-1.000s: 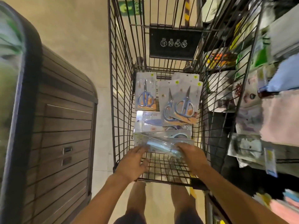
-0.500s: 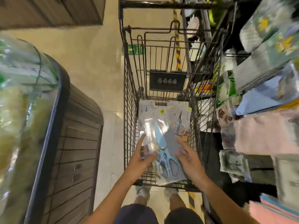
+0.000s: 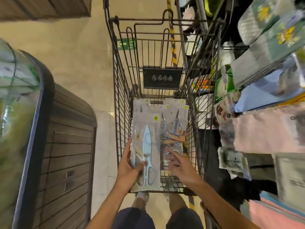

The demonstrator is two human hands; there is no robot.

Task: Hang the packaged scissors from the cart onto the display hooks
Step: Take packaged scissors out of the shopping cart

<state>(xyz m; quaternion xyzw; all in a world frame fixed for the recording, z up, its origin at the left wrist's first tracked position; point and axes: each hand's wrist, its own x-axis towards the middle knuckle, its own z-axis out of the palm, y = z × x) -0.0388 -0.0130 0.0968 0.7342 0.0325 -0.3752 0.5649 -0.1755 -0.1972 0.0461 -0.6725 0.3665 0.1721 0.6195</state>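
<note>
Right hand (image 3: 181, 169) has let go, fingers loose; left hand (image 3: 130, 167) alone grips the scissors pack (image 3: 146, 146); beyond it, more packs (image 3: 175, 128) in the cart (image 3: 122, 113)

Bare forearms without sleeves, dark navy shorts (image 3: 134, 219), pale sneakers (image 3: 143, 196) on the feet

one wire cart (image 3: 122, 103); two hands; one held scissors pack (image 3: 146, 151); several more packs (image 3: 175, 128), count unclear.

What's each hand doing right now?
Left hand: grips the clear pack of light-blue scissors.
Right hand: open, holding nothing, fingers reaching into the black wire cart.
</note>
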